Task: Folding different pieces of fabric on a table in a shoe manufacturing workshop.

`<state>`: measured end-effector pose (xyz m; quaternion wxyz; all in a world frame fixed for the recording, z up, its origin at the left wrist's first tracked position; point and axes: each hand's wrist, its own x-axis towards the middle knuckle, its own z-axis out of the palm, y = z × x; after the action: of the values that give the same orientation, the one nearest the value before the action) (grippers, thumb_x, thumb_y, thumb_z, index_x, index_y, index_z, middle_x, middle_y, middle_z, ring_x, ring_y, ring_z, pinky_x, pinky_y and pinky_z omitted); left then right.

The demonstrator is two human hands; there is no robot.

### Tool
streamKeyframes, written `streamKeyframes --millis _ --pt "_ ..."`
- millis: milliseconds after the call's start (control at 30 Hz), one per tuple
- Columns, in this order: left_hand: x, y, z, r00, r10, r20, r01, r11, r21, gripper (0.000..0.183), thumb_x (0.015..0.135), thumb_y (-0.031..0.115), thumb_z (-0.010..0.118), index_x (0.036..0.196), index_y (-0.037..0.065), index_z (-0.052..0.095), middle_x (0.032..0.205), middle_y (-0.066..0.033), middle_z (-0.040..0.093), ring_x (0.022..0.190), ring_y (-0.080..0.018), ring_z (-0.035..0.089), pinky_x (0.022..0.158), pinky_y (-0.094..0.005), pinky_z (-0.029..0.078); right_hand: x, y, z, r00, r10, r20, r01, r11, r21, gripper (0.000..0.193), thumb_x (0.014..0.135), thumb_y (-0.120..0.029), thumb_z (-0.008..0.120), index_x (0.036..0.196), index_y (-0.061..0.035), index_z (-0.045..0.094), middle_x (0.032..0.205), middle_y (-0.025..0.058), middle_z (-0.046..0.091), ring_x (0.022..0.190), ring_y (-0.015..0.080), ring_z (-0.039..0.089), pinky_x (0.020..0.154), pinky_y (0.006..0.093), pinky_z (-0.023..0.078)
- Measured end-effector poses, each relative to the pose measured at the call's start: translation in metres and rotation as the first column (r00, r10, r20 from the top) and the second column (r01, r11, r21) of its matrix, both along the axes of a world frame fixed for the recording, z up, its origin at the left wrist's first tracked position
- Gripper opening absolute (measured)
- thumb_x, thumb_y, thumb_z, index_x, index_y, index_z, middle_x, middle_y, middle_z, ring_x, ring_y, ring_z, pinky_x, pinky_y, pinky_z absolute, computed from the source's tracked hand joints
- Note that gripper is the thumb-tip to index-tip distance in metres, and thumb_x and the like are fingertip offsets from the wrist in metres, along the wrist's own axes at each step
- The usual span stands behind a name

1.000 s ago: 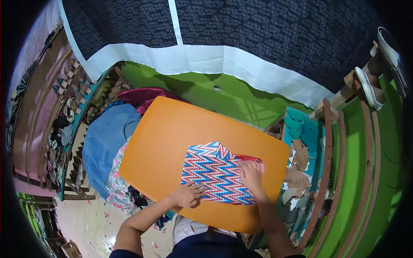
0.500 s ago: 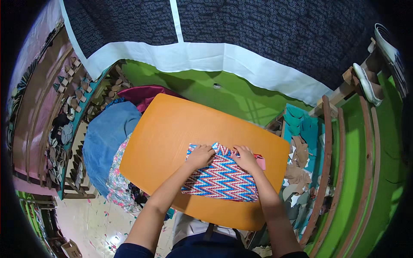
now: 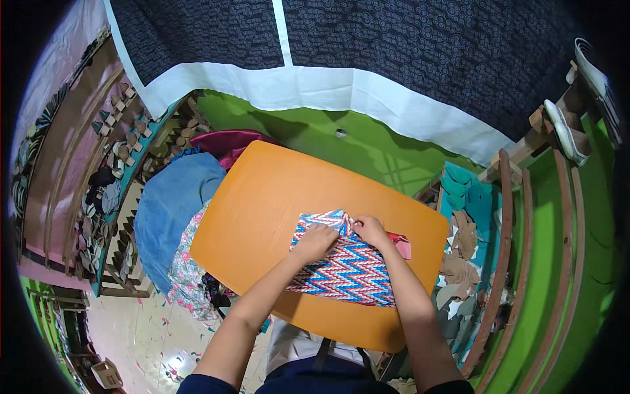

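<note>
A zigzag-patterned piece of woven fabric (image 3: pixel 351 274) in red, white and blue lies flat on the orange table (image 3: pixel 256 197), with its far edge bunched up in a raised fold. My left hand (image 3: pixel 316 243) rests over the fabric's upper left part, fingers bent onto the base of that fold. At the fold's right end, my right hand (image 3: pixel 370 231) pinches the fabric between curled fingers. A small red and pink piece (image 3: pixel 401 245) sticks out from the fabric's right side, partly behind my right wrist.
Blue cloth (image 3: pixel 177 217) and floral cloth (image 3: pixel 190 266) heap beside the table's left edge. A teal shelf (image 3: pixel 482 197) of cut material pieces stands close on the right, beside wooden rails (image 3: pixel 504 262). A rack with shoe parts (image 3: pixel 108 197) lines the left wall.
The fold at the fabric's far edge stands higher and is gathered more between my hands. My right hand's fingers have curled in. The whole view has shifted slightly.
</note>
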<state>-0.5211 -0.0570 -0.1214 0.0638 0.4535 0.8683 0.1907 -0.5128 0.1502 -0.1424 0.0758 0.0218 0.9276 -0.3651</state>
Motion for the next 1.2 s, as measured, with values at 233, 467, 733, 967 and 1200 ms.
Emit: streamKeyframes --millis 233,467,733,967,1200 --pt "0.022 -0.015 0.023 0.997 0.025 -0.071 -0.015 0.991 0.13 0.015 0.079 0.017 0.053 0.087 0.005 0.05 0.085 -0.0104 0.054 0.087 -0.0266 0.05 0.078 -0.0387 0.037 0.027 -0.006 0.033 0.84 0.439 -0.32 -0.466 0.885 -0.01 0.013 0.07 -0.015 0.056 0.078 -0.0074 0.062 0.087 0.0088 0.059 0.087 0.0283 0.053 0.075 0.0396 0.043" --pt "0.018 -0.012 0.028 0.989 0.025 -0.149 0.022 0.953 0.302 0.014 0.079 0.017 0.052 0.087 0.005 0.05 0.083 -0.0103 0.052 0.085 -0.0268 0.05 0.078 -0.0383 0.037 0.03 -0.007 0.046 0.884 0.465 0.039 -0.467 0.883 0.056 0.037 0.08 -0.035 0.047 0.072 -0.0024 0.063 0.077 0.019 0.06 0.076 0.0353 0.056 0.074 0.0426 0.043" --pt "0.003 -0.003 0.012 0.983 0.14 -0.118 -0.131 0.988 0.081 0.013 0.079 0.018 0.051 0.086 0.006 0.05 0.084 -0.0094 0.054 0.084 -0.0267 0.051 0.076 -0.0383 0.038 0.023 0.03 0.06 0.923 0.326 0.205 -0.326 0.945 -0.035 0.033 0.077 -0.03 0.058 0.102 -0.0071 0.061 0.094 0.0152 0.06 0.085 0.0275 0.058 0.077 0.0371 0.043" --pt "0.012 0.007 0.006 0.924 0.339 -0.176 -0.32 0.939 0.128 0.027 0.083 0.025 0.049 0.104 0.008 0.051 0.104 -0.0093 0.051 0.101 -0.0242 0.047 0.088 -0.0409 0.033 0.064 0.032 0.023 0.976 -0.071 -0.204 0.127 0.953 0.276 0.034 0.081 -0.023 0.05 0.11 -0.0071 0.055 0.111 0.013 0.053 0.109 0.0293 0.044 0.093 0.0451 0.031" --pt "0.062 0.0 -0.012 0.979 0.142 -0.148 -0.144 0.99 -0.003 0.046 0.086 0.036 0.042 0.127 0.015 0.038 0.134 -0.0097 0.035 0.123 -0.0266 0.033 0.101 -0.0449 0.021 0.113 -0.034 0.011 0.976 0.033 -0.217 0.067 0.897 0.436 0.045 0.085 -0.028 0.045 0.126 -0.0114 0.041 0.133 0.0119 0.034 0.125 0.0311 0.026 0.1 0.0563 0.015"
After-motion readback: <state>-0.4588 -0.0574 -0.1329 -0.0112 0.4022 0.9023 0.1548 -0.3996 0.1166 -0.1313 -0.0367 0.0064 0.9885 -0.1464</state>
